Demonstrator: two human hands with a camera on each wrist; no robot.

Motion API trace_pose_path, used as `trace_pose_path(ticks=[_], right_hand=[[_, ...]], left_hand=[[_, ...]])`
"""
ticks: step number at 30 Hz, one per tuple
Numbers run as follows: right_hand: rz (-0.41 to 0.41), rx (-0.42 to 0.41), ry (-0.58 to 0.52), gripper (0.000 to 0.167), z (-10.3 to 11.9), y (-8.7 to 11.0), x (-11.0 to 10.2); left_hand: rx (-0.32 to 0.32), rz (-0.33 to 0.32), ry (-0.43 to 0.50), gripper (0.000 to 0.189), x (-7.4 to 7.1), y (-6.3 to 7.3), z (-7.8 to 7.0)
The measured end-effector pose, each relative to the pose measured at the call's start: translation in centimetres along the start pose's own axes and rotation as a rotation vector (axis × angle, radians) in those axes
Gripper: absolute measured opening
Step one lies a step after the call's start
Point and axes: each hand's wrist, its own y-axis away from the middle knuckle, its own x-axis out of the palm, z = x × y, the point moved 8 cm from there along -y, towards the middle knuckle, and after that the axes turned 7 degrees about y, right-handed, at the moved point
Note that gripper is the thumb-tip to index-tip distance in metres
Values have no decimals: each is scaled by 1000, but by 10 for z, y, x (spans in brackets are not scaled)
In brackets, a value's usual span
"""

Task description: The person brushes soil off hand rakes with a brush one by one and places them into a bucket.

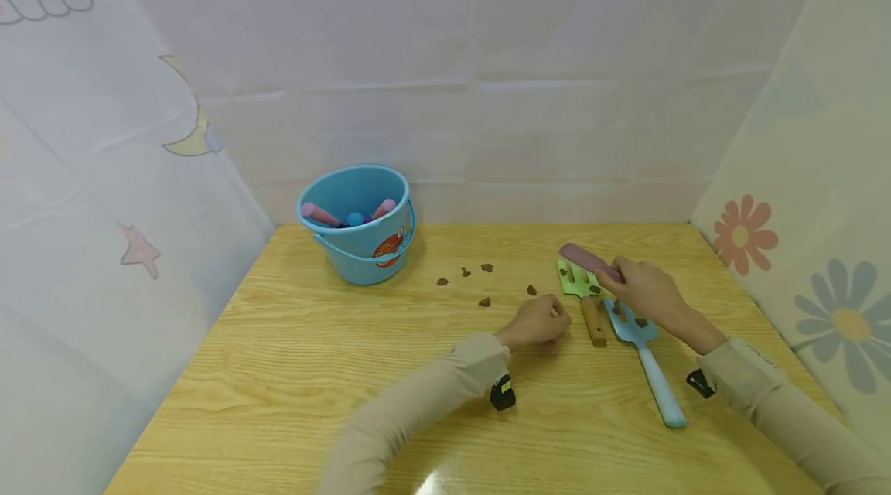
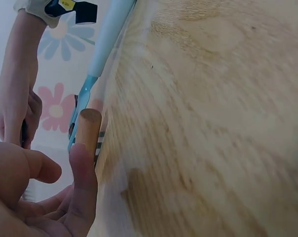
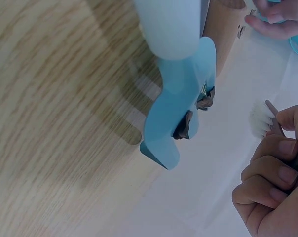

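My right hand grips a brush by its mauve handle, held over the tools; its white bristles show in the right wrist view. Below it lie a green hand fork with a wooden handle and a light blue hand fork. Small brown bits sit on both fork heads. Left of the green fork, my left hand is low over the table, fingers loosely bent and holding nothing. In the left wrist view, its fingertip overlaps the wooden handle; the head view shows a gap.
A light blue bucket with pink-handled items inside stands at the back left of the wooden table. Several brown bits are scattered between the bucket and the forks. Patterned cloth walls close off the back and both sides.
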Motion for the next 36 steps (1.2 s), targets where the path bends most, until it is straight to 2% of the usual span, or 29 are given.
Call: trace_pose_path(ticks=[4,7,9,12,15,20,27,33,36], right_hand=[[-5,-1,4,37,-1,0,1],[-5,-1,8,37,-1,-1,1],[-7,1,11,37,-1,-1,1],[-14,-3,18,36,1,-1,0],[-25,-7,21,35,3,0,-2],[-35,-19,22,33,6,1,-4],[-38,-12,20,33,3,0,-2],[-38,-7,14,35,3,0,-1],[-31,-6,3,35,4,0,-2]], left_hand=[[14,-2,36,11,8,-6,0],[46,-30,22,15,12,-13,-3],[51,-44,52,19,14,-17,-4],[30,-57,134,25,17,-21,-4],[-19,-61,219,28,21,-24,-2],[-74,-71,275,34,25,-24,-1],[-37,-69,267,49,30,-25,-7],[30,-64,141,53,33,-30,-10],[29,-61,82,51,33,-31,-10]])
